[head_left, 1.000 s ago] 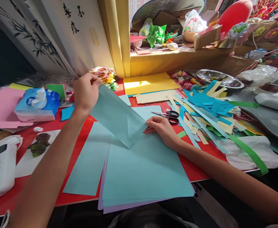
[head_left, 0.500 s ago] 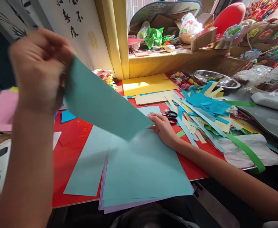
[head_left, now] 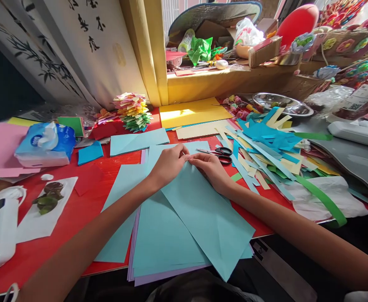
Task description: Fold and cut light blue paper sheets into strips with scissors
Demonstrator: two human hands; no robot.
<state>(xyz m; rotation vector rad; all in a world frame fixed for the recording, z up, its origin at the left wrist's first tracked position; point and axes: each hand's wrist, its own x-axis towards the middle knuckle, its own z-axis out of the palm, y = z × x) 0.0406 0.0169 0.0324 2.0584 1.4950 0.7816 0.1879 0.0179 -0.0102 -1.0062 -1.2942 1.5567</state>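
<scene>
A light blue sheet of paper (head_left: 213, 224) slants toward the table's front right corner, its near end over the edge of the pile below. My left hand (head_left: 170, 164) and my right hand (head_left: 211, 171) meet at its far end, fingertips pinched together on the paper's edge. Beneath lies a stack of light blue and lilac paper (head_left: 159, 235). Black-handled scissors (head_left: 223, 155) rest just beyond my right hand. Another light blue sheet (head_left: 117, 226) lies left of the stack, partly under my left forearm.
Blue, cream and green paper strips (head_left: 265, 138) are heaped at the right. A tissue pack (head_left: 45, 144), a paper-flower stack (head_left: 132, 111) and a folded light blue sheet (head_left: 138, 141) sit farther left. A metal bowl (head_left: 283, 105) stands at the back right.
My left hand has come down from the upper left to meet my right hand. The blue sheet it held up now lies slanted over the stack.
</scene>
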